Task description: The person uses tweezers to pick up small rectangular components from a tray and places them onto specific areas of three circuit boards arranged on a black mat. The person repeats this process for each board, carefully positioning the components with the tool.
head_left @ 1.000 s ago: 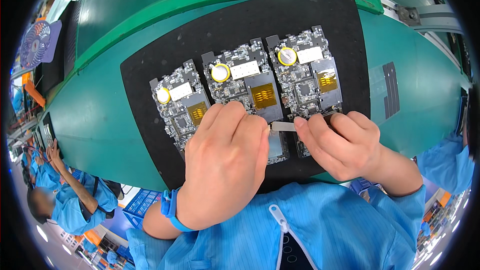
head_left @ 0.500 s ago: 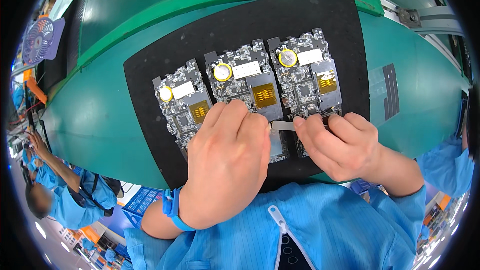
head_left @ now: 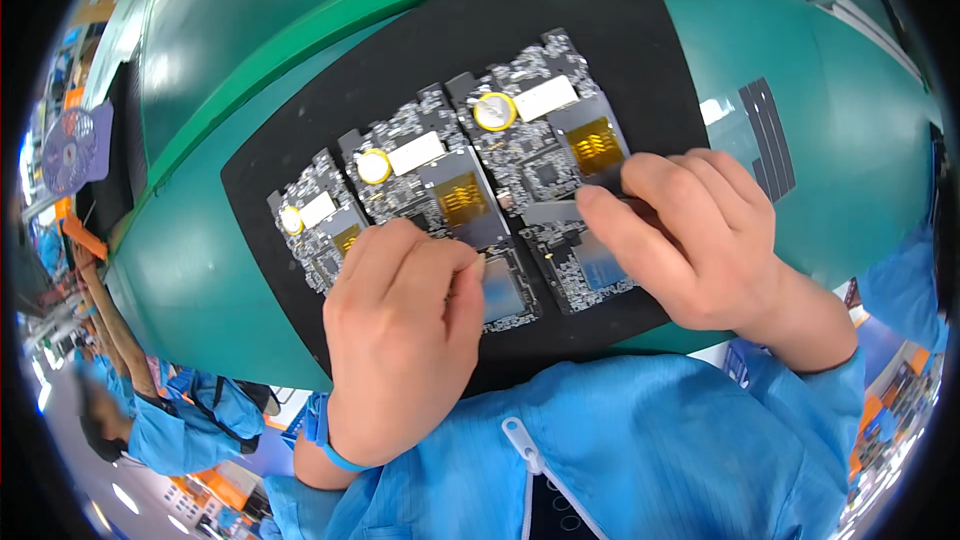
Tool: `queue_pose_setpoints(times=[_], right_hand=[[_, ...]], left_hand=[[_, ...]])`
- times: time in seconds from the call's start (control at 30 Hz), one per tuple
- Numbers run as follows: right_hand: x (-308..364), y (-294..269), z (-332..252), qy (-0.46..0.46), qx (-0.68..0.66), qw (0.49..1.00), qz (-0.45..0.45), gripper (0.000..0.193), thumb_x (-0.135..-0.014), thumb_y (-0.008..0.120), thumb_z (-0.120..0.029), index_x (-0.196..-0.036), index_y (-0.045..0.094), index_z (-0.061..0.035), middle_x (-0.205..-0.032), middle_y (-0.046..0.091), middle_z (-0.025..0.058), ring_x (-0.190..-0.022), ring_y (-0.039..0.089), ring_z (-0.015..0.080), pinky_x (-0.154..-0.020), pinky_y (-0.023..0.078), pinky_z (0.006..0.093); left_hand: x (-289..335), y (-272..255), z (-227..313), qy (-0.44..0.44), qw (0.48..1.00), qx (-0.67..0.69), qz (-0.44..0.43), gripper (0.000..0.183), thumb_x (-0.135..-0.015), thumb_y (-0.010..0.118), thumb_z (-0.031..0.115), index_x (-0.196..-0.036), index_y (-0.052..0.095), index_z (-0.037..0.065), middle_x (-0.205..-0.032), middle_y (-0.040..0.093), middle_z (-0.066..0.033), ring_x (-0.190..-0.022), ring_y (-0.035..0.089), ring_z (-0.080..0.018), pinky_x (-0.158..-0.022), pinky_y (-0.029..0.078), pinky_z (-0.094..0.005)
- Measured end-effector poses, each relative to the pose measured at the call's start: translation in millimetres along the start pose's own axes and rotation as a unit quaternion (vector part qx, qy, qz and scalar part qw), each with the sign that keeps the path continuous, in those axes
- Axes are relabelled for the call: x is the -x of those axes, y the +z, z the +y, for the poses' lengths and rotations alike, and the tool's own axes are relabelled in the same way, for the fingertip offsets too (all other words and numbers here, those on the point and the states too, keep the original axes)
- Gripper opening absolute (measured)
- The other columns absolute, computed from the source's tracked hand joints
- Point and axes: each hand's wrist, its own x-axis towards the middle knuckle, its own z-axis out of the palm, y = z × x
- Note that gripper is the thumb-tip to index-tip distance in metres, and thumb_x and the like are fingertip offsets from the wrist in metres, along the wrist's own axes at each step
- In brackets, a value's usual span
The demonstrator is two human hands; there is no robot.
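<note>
Three circuit boards lie side by side on a black mat (head_left: 640,30). Each carries a round coin cell, a white label and amber tape. My right hand (head_left: 700,240) is closed on a flat grey blade-like tool (head_left: 553,211), its tip low over the right board (head_left: 545,173). The lower part of the middle board (head_left: 420,210) lies beside the pinched fingertips of my left hand (head_left: 400,315); whatever small thing they hold, if any, I cannot make out. That hand hides part of the left board (head_left: 318,210).
A clear sheet with dark strips (head_left: 768,135) lies on the green table (head_left: 840,130) at the right. Beyond the mat runs a raised green edge (head_left: 330,35). A purple fan (head_left: 75,152) stands far left, above another person in blue (head_left: 200,410).
The view has shifted, so boards and mat appear further left and tilted. My hands are further apart; the grey tool has moved away from my left fingertips and now lies over the right board.
</note>
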Motion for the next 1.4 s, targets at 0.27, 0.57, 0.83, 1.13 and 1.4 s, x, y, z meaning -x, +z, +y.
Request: queue_pose_setpoints(times=[0.27,0.57,0.83,1.13,1.4], right_hand=[[2.7,10.2,-13.2,0.022,-0.011,1.000,-0.013,0.031,-0.071,0.065,-0.017,-0.101,0.066,-0.0087,-0.094,0.060,0.0082,-0.068,0.057,0.0167,-0.059,0.044,0.0269],[-0.3,8.8,-10.6,-0.017,0.011,1.000,0.017,0.033,-0.067,0.068,-0.017,-0.100,0.068,-0.0101,-0.092,0.062,0.0058,-0.071,0.056,0.0159,-0.062,0.045,0.0279],[-5.6,9.1,-13.0,-0.032,0.009,0.999,0.018,0.031,-0.068,0.071,-0.013,-0.100,0.069,-0.0092,-0.088,0.062,0.0047,-0.069,0.055,0.0153,-0.056,0.041,0.0269],[-10.9,15.1,-27.9,-0.053,0.008,0.997,-0.046,0.018,-0.077,0.068,-0.014,-0.092,0.069,-0.0065,-0.090,0.061,0.0043,-0.069,0.054,0.0130,-0.052,0.036,0.0244],[-12.5,14.3,-24.2,-0.059,-0.005,0.997,-0.059,0.023,-0.076,0.067,-0.015,-0.098,0.070,-0.0059,-0.093,0.063,0.0063,-0.068,0.054,0.0127,-0.052,0.036,0.0244]], left_hand=[[1.2,-1.2,-2.2,-0.018,1.000,0.000,0.003,0.012,-0.071,0.071,-0.007,-0.079,0.064,0.001,-0.074,0.055,-0.0090,-0.065,0.056,-0.0249,-0.057,0.045,-0.0355],[0.8,-2.0,-3.6,-0.004,1.000,0.004,0.006,0.011,-0.072,0.071,-0.005,-0.078,0.064,0.001,-0.071,0.053,-0.0088,-0.065,0.055,-0.0258,-0.057,0.044,-0.0366],[1.6,-4.3,-12.5,-0.004,1.000,0.018,0.003,0.010,-0.074,0.071,-0.003,-0.078,0.063,0.002,-0.074,0.054,-0.0097,-0.069,0.056,-0.0294,-0.059,0.045,-0.0399],[3.2,-2.2,-15.5,0.016,1.000,0.012,0.009,0.010,-0.075,0.070,-0.001,-0.081,0.063,0.002,-0.078,0.054,-0.0109,-0.071,0.057,-0.0308,-0.061,0.047,-0.0415],[1.0,-5.3,-19.2,0.036,0.999,0.016,0.003,0.011,-0.075,0.070,0.000,-0.081,0.062,0.002,-0.080,0.053,-0.0108,-0.075,0.057,-0.0305,-0.063,0.047,-0.0409]])
